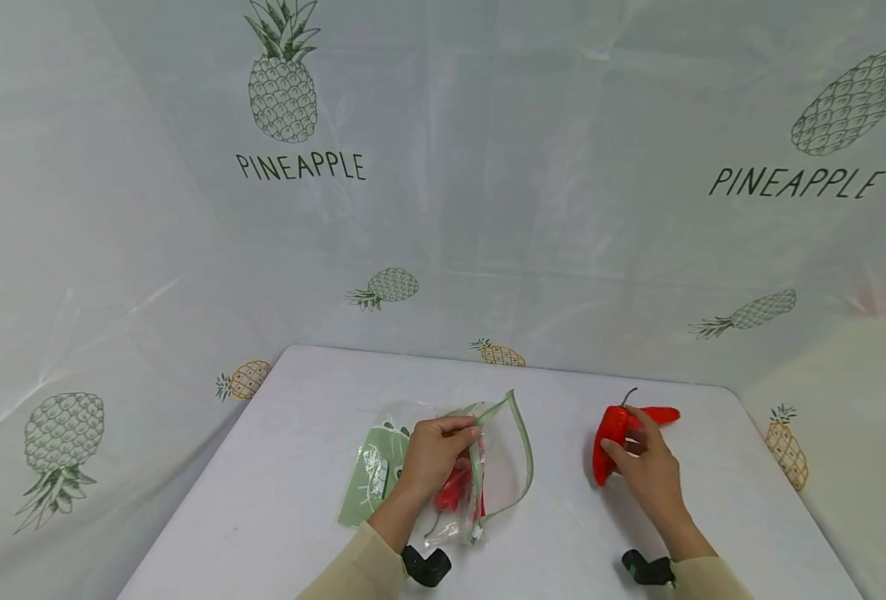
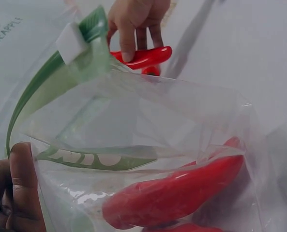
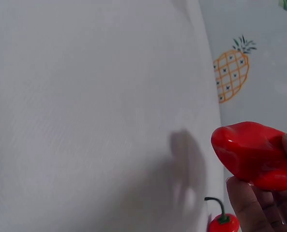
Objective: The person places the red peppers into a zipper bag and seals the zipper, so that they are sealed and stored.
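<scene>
The right hand (image 1: 651, 471) had a red pepper (image 1: 609, 433) between thumb and fingertips, spread only as wide as its body, stem uppermost. Just beyond that grip, a loose pepper (image 1: 662, 414) lay on the table (image 1: 555, 542). Well to its left, the left hand (image 1: 433, 454) pinched the limp green-edged bag (image 1: 528, 454), whose mouth gaped rightward from those fingers; bagged peppers (image 2: 172, 193) lay on the near side of that pinch. The glossy pepper could have slipped if the thumb eased, or the knuckles could have nudged its neighbour. With one pinch visible on the rim, slack there might have let the mouth sag closed.
</scene>
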Demonstrator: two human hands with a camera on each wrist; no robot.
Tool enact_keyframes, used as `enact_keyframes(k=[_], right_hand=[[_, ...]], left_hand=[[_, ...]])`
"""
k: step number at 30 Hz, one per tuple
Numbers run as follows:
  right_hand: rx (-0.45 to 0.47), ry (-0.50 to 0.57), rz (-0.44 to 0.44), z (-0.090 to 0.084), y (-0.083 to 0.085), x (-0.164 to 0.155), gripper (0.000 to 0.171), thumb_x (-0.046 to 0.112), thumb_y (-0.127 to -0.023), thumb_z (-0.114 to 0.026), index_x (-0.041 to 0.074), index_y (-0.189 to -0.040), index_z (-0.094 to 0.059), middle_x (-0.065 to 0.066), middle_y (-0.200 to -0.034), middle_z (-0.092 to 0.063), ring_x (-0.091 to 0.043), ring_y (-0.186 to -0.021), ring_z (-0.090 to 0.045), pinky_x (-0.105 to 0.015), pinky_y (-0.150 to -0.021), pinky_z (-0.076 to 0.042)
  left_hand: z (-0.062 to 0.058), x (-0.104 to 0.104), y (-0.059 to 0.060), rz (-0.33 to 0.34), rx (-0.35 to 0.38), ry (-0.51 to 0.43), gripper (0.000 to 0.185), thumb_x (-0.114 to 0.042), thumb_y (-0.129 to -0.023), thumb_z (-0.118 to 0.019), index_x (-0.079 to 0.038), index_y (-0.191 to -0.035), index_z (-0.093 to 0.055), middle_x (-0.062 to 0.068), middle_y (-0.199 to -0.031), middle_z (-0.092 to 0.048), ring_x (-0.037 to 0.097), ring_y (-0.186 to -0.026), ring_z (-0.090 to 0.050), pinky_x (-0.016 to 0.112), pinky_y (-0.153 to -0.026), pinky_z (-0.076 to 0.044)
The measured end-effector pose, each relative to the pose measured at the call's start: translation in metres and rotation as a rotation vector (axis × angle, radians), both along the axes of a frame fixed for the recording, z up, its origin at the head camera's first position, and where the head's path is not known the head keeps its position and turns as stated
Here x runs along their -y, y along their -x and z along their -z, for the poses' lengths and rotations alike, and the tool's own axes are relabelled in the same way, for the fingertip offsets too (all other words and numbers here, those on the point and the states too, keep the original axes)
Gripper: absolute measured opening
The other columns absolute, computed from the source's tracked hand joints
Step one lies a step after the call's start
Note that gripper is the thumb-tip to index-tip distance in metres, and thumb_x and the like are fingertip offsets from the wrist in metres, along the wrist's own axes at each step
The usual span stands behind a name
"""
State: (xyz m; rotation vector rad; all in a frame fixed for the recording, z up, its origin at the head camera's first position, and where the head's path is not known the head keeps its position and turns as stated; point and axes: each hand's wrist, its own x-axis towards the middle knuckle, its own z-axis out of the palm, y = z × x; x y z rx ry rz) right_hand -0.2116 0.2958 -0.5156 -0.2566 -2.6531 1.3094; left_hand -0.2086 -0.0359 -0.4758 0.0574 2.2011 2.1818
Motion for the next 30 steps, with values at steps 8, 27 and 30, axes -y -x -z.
enact_keyframes(k=[8, 27, 30], right_hand=[[-0.012, 0.02, -0.054, -0.015, -0.003, 0.016, 0.082, 0.016, -0.099, -0.074, 0.017, -0.165, -0.026, -0.028, -0.149, -0.051, -0.047, -0.131, -0.053, -0.053, -0.086, -0.065], [-0.087, -0.001, -0.121, -0.041, -0.019, 0.054, 0.073, 0.015, -0.097, -0.078, 0.018, -0.159, -0.038, -0.026, -0.138, -0.062, -0.046, -0.121, -0.063, -0.048, -0.079, -0.067], [-0.097, 0.009, -0.138, -0.045, -0.022, 0.06, 0.073, 0.014, -0.097, -0.078, 0.019, -0.158, -0.039, -0.026, -0.137, -0.063, -0.044, -0.12, -0.064, -0.047, -0.078, -0.067]], left_hand=[[0.0, 0.001, 0.001, 0.005, -0.004, -0.001, 0.028, -0.013, -0.096, -0.078, -0.001, -0.12, -0.078, 0.012, -0.095, -0.078, 0.008, -0.065, -0.067, 0.022, -0.059, -0.061], [-0.003, -0.001, -0.002, 0.003, -0.016, -0.021, 0.029, -0.013, -0.096, -0.078, 0.002, -0.121, -0.077, 0.016, -0.096, -0.079, 0.007, -0.062, -0.066, 0.021, -0.057, -0.059], [-0.004, -0.001, -0.003, 0.004, -0.019, -0.032, 0.029, -0.012, -0.096, -0.078, 0.003, -0.121, -0.077, 0.017, -0.095, -0.079, 0.007, -0.063, -0.066, 0.02, -0.056, -0.059]])
